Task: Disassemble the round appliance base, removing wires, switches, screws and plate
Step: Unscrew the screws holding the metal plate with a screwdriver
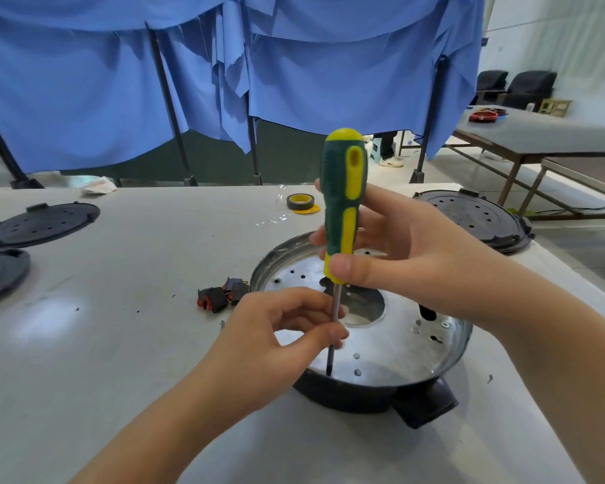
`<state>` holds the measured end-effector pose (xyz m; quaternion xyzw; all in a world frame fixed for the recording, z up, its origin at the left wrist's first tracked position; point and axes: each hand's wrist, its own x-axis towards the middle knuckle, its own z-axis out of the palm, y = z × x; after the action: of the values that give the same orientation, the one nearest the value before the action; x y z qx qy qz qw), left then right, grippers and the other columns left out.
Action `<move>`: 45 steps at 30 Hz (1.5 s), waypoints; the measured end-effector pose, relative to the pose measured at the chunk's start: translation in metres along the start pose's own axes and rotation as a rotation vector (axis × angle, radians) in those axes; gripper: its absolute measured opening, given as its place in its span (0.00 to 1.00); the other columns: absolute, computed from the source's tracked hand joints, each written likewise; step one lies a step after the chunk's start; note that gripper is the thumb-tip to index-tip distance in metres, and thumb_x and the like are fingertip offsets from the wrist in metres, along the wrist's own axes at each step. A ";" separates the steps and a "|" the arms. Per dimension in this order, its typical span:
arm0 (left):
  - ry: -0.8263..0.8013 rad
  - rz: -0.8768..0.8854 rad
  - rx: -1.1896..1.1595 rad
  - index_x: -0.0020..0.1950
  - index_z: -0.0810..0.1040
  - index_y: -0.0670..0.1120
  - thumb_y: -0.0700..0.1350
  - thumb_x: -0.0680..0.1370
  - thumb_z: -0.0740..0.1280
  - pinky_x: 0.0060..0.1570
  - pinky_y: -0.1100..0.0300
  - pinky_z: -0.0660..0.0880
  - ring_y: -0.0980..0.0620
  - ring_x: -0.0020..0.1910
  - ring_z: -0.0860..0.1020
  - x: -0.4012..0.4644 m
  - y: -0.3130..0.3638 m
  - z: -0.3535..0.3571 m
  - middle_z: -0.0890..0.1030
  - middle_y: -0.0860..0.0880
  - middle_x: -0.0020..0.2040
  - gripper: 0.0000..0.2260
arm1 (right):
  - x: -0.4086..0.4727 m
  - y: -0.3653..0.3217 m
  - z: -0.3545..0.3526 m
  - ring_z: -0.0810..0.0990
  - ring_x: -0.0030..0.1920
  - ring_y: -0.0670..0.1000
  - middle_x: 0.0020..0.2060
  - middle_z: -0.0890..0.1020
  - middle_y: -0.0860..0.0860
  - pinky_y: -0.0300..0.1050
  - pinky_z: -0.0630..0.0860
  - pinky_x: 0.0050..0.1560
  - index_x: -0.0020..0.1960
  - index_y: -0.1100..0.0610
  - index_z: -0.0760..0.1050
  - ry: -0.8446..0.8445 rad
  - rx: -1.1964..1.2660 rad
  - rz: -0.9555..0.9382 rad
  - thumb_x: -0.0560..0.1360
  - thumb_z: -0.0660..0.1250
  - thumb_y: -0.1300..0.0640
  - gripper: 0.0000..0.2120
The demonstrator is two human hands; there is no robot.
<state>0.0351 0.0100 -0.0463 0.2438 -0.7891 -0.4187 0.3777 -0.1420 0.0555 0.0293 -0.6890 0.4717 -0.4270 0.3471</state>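
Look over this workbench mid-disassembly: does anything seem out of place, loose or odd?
Mostly orderly. One small loose screw lies alone on the table left of the round base, apart from the removed switches. Dark specks dot the tabletop nearby.

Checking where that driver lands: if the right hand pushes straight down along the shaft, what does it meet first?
Probably the left hand, pinching the screwdriver shaft; below it, the metal plate.

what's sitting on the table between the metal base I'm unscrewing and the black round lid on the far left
In the head view, a small cluster of black-and-red switches lies close beside the base; the table toward the lid is otherwise bare.
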 end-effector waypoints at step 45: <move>-0.519 -0.334 0.360 0.45 0.83 0.54 0.49 0.71 0.74 0.35 0.71 0.73 0.64 0.32 0.78 0.033 0.016 -0.015 0.81 0.62 0.32 0.04 | 0.005 0.013 -0.015 0.83 0.43 0.44 0.46 0.82 0.47 0.35 0.79 0.45 0.52 0.49 0.76 0.195 -0.242 -0.031 0.70 0.74 0.56 0.13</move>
<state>0.0263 -0.0116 -0.0142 0.3175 -0.8692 -0.3767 0.0420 -0.1592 0.0456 0.0248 -0.6882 0.5404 -0.4373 0.2074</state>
